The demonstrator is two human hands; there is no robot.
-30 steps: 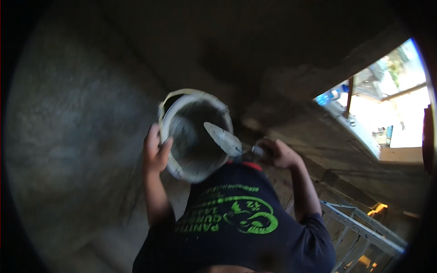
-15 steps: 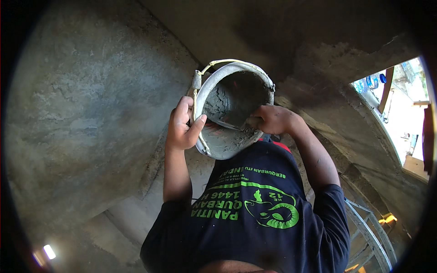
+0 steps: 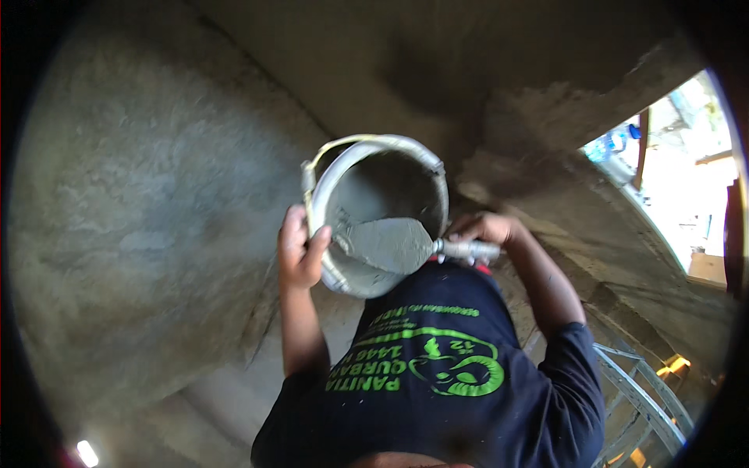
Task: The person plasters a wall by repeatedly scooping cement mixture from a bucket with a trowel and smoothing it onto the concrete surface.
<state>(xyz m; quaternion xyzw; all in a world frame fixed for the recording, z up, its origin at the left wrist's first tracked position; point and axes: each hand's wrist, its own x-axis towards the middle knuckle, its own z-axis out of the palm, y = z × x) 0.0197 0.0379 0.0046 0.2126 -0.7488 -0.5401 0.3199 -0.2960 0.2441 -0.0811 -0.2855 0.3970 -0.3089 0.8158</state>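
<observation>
A pale, mortar-crusted bucket (image 3: 437, 199) with a cord-like handle is tilted in front of my chest. My left hand (image 3: 300, 253) grips it at the left side, thumb over the rim. Wet grey mortar (image 3: 355, 274) coats its inside. Fingers wrapped round the handle, my right hand (image 3: 485, 228) holds a trowel (image 3: 470, 249) at the bucket's right edge. The blade lies across the bucket's mouth and is covered in grey mortar. How deep the mortar is inside I cannot tell.
A rough grey plastered wall (image 3: 133, 210) fills the left side. At the right is a bright opening (image 3: 686, 187) with a clear plastic bottle (image 3: 608, 145) at its edge. Metal scaffolding (image 3: 640, 394) stands at the lower right.
My right hand has drawn the trowel up and out to the right, so its loaded blade and handle now show. The bucket has moved slightly down and left in view.
</observation>
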